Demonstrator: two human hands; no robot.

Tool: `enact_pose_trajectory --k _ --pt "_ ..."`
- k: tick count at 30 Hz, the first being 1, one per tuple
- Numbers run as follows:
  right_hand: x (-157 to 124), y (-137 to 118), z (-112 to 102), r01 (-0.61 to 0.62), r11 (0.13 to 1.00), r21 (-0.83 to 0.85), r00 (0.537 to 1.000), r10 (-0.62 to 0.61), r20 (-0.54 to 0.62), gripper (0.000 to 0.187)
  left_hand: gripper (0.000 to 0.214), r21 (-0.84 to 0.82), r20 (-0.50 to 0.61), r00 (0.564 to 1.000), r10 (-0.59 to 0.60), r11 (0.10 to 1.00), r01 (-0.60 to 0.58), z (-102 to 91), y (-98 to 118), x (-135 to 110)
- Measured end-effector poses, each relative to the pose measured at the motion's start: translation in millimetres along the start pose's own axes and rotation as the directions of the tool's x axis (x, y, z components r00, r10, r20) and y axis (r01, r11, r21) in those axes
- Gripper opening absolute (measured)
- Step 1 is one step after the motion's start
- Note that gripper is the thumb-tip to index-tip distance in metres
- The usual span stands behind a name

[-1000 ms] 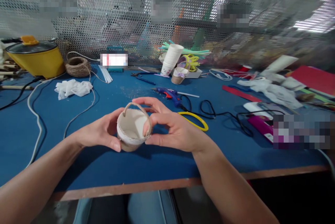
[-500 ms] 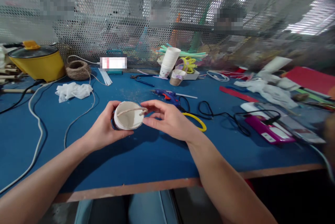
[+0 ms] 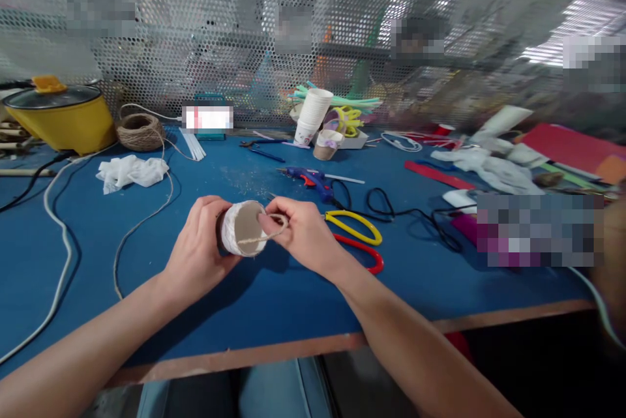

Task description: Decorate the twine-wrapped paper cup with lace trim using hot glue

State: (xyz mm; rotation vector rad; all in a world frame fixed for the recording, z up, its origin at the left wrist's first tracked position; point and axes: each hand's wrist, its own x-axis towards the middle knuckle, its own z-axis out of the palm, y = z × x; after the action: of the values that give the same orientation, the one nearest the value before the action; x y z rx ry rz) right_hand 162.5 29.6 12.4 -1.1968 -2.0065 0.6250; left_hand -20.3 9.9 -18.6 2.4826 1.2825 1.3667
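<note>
A white paper cup (image 3: 235, 230) with a textured wrap is tilted so its mouth faces right and toward me. Wrapped around its left side, my left hand (image 3: 200, 235) holds it above the table. A strand of twine (image 3: 261, 239) crosses the mouth like a handle and loops out on the right. My right hand (image 3: 300, 229) pinches the cup's right rim, thumb inside the mouth, beside the twine loop. Behind that hand lie scissors with one yellow and one red handle (image 3: 359, 225); their blades are mostly hidden.
On the blue table (image 3: 274, 307), a blue glue gun (image 3: 310, 180) lies beyond my hands, its black cable running right. Stacked paper cups (image 3: 313, 118) and a small decorated cup (image 3: 327, 145) stand behind it. Left are a twine ball (image 3: 141, 131), crumpled white material (image 3: 131, 171) and a yellow pot (image 3: 63, 121).
The cup has tipped, its mouth turning from upward toward the right. My right thumb has moved into the mouth, and the red scissor handle has come into sight.
</note>
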Motion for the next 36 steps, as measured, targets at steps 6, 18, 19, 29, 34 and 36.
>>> enact_pose_trajectory --k 6,18,19,29,34,36 --pt "-0.4 -2.0 1.6 -0.005 1.0 -0.011 1.0 0.005 -0.03 0.017 0.046 0.015 -0.013 1.0 0.003 1.0 -0.003 3.2 2.2 -2.5" --pt "1.1 1.6 -4.3 -0.078 0.991 0.108 0.997 0.074 0.034 0.05 0.057 -0.326 0.279 0.864 -0.419 0.805 0.496 5.5 -7.3 5.0" --pt "1.9 3.5 -4.1 -0.093 0.985 0.145 0.995 0.089 0.037 0.059 0.058 -0.388 0.298 0.845 -0.444 0.753 0.532 6.6 -8.8 6.4" --pt "5.9 7.2 17.9 -0.173 0.823 0.541 0.964 0.031 0.262 0.061 0.075 -0.634 0.356 0.881 -0.311 0.612 0.472 8.0 -18.2 7.4" --pt "7.9 10.0 12.7 -0.159 0.832 0.531 0.965 0.018 0.261 0.058 0.06 -0.57 0.423 0.883 -0.202 0.698 0.433 -23.3 -33.3 23.6" --pt "9.1 12.4 12.8 -0.18 0.826 0.534 0.955 0.018 0.295 0.059 0.045 -0.515 0.516 0.849 -0.117 0.749 0.417 -35.7 -42.1 31.6"
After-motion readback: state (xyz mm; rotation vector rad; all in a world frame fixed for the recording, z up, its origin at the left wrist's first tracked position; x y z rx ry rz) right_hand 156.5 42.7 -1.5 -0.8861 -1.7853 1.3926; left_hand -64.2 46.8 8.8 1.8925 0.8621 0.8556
